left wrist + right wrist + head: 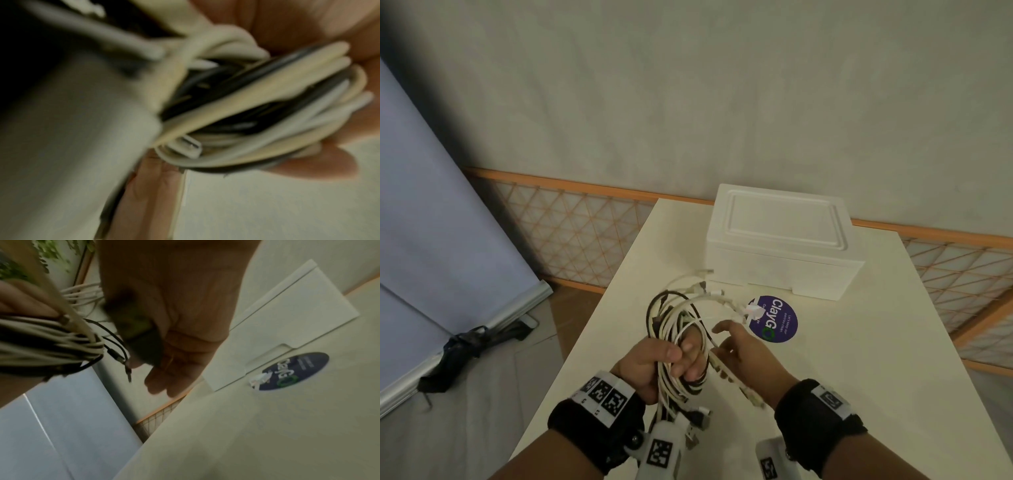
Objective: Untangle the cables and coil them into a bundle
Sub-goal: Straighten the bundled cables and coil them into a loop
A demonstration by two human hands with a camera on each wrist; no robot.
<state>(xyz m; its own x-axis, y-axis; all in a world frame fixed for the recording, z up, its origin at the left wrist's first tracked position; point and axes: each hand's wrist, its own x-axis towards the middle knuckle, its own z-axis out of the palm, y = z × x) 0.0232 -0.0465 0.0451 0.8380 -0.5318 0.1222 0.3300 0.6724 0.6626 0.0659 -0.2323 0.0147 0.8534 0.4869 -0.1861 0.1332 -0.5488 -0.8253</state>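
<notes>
A bundle of white and black cables (678, 322) stands looped above the white table (842, 394). My left hand (654, 363) grips its lower part, thumb on top and fingers curled round the strands. Close up, the left wrist view shows the coiled cables (246, 105) with a white plug among them, wrapped by the fingers (320, 165). Several plug ends hang below that hand. My right hand (736, 342) hovers just right of the bundle with fingers relaxed and spread. A white cable end runs along its thumb side. In the right wrist view that right hand (176, 356) grips nothing, with the cable bundle (51, 340) to its left.
A white foam box (780, 240) sits at the table's far side, with loose cable ends (705, 291) lying before it. A round purple sticker (774, 320) lies right of the cables. A blue panel (431, 205) leans at the left, beyond the table's left edge.
</notes>
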